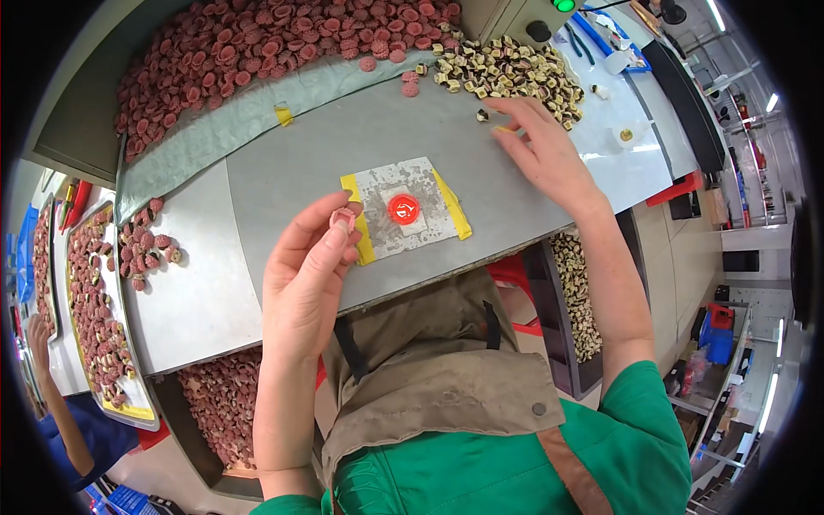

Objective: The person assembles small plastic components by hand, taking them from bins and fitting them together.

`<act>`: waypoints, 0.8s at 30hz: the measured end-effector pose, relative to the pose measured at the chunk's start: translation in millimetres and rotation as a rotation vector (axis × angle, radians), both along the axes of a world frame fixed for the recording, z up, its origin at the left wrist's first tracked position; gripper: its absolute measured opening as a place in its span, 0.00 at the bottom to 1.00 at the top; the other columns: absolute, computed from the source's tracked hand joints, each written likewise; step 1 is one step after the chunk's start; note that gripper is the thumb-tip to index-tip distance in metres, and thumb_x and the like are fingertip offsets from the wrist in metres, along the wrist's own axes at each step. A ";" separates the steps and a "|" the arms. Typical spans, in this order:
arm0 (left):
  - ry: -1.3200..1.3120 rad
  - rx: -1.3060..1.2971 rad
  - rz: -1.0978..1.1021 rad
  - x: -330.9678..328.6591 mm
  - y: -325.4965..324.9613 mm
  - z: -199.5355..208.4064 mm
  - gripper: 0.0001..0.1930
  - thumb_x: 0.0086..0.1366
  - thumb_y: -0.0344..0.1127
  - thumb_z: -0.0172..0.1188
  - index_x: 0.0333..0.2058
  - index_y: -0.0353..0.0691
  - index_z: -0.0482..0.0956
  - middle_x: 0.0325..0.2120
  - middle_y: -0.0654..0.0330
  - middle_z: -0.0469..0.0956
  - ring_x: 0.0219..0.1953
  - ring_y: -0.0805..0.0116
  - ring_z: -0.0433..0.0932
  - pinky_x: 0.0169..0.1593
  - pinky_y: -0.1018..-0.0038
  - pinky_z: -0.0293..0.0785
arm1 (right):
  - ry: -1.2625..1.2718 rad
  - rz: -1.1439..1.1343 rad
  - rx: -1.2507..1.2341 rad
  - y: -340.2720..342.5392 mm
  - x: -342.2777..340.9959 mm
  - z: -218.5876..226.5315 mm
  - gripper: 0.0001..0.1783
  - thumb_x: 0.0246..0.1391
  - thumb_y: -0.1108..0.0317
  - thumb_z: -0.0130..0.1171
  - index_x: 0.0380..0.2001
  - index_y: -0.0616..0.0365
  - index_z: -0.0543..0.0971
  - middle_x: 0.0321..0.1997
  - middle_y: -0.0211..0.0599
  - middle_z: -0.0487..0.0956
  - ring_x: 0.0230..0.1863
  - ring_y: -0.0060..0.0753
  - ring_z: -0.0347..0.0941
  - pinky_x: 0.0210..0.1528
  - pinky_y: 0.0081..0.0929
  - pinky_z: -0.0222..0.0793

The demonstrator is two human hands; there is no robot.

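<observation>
The pink cup-shaped piece (342, 218) is in the left hand (302, 268), above the near part of the grey work surface (309, 154). The thumb and fingers of this hand are closed narrowly on it, with its hollow side partly visible. The right hand (545, 154) is at the edge of the heap of small black-and-cream pieces (519, 77); its thumb and forefinger are a little apart (a bit of yellow shows there, but I cannot tell whether it is held). One loose black-and-cream piece (482, 116) lies just beside these fingers.

Between the hands, nearer to the person, a stained white sheet (429, 180) lies with yellow tape along two sides, and a glossy red round object (402, 209) is on it. Farther away, a large pile of pink pieces (283, 43) lies behind a pale green cloth (193, 154). At left stands a tray of pink pieces (99, 318), and beyond it another person's arm (69, 421) is seen.
</observation>
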State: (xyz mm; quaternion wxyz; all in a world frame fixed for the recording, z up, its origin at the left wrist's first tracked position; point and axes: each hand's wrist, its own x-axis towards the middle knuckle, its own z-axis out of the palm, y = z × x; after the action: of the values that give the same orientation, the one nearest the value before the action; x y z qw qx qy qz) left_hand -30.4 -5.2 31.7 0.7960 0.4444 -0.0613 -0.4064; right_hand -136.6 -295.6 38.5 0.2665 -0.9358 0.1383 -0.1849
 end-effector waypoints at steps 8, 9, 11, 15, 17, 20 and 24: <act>0.059 -0.104 0.048 0.0 -5.7 -8.1 0.19 0.69 0.31 0.55 0.56 0.35 0.70 0.47 0.60 0.75 0.42 0.77 0.74 0.47 0.80 0.71 | 0.024 0.043 -0.185 -0.5 18.9 -10.2 0.12 0.56 0.69 0.60 0.44 0.58 0.78 0.38 0.36 0.78 0.39 0.34 0.75 0.42 0.26 0.72; 0.088 -0.126 0.087 -0.3 -4.5 -9.7 0.19 0.70 0.31 0.53 0.58 0.34 0.68 0.49 0.56 0.73 0.40 0.77 0.74 0.45 0.80 0.72 | 0.068 -0.009 -0.053 6.4 18.4 -8.0 0.11 0.56 0.68 0.61 0.43 0.58 0.78 0.39 0.35 0.78 0.38 0.32 0.75 0.42 0.25 0.72; 0.091 -0.136 0.089 1.1 0.0 -14.7 0.19 0.70 0.31 0.53 0.58 0.34 0.68 0.49 0.56 0.73 0.40 0.77 0.74 0.46 0.80 0.72 | 0.086 0.002 0.070 19.9 12.5 -8.4 0.11 0.56 0.68 0.62 0.42 0.59 0.78 0.39 0.35 0.78 0.37 0.29 0.75 0.42 0.24 0.72; 0.099 -0.197 0.075 1.6 2.2 -16.5 0.20 0.70 0.32 0.52 0.58 0.32 0.67 0.47 0.56 0.72 0.41 0.75 0.73 0.46 0.79 0.72 | 0.010 -0.058 0.180 28.5 0.5 -21.7 0.12 0.54 0.69 0.65 0.40 0.59 0.76 0.39 0.32 0.78 0.38 0.24 0.74 0.43 0.22 0.71; 0.121 -0.207 0.061 3.8 3.9 -18.8 0.20 0.70 0.32 0.52 0.58 0.32 0.67 0.46 0.56 0.72 0.41 0.75 0.73 0.46 0.78 0.73 | 0.026 -0.086 0.155 29.5 -1.2 -21.8 0.13 0.53 0.69 0.65 0.40 0.59 0.75 0.39 0.32 0.77 0.38 0.25 0.74 0.43 0.23 0.71; 0.171 -0.244 0.047 6.6 7.1 -21.5 0.20 0.71 0.31 0.51 0.59 0.32 0.66 0.46 0.55 0.72 0.41 0.73 0.73 0.46 0.77 0.73 | 0.089 -0.135 0.108 32.2 -3.4 -18.8 0.14 0.51 0.69 0.66 0.39 0.58 0.74 0.38 0.33 0.76 0.39 0.27 0.74 0.43 0.24 0.71; 0.216 -0.285 0.049 7.8 12.2 -23.4 0.20 0.71 0.31 0.50 0.59 0.31 0.65 0.46 0.53 0.72 0.42 0.72 0.73 0.46 0.76 0.73 | 0.143 -0.132 -0.003 40.8 -5.4 -7.4 0.16 0.51 0.70 0.66 0.42 0.58 0.74 0.39 0.34 0.76 0.39 0.31 0.74 0.43 0.27 0.71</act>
State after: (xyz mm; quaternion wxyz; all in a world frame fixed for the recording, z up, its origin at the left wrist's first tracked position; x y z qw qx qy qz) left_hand -22.7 7.0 8.2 0.8624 0.2824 -0.0215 -0.4195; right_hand -142.0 -254.8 31.0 0.2416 -0.9359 0.2180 -0.1350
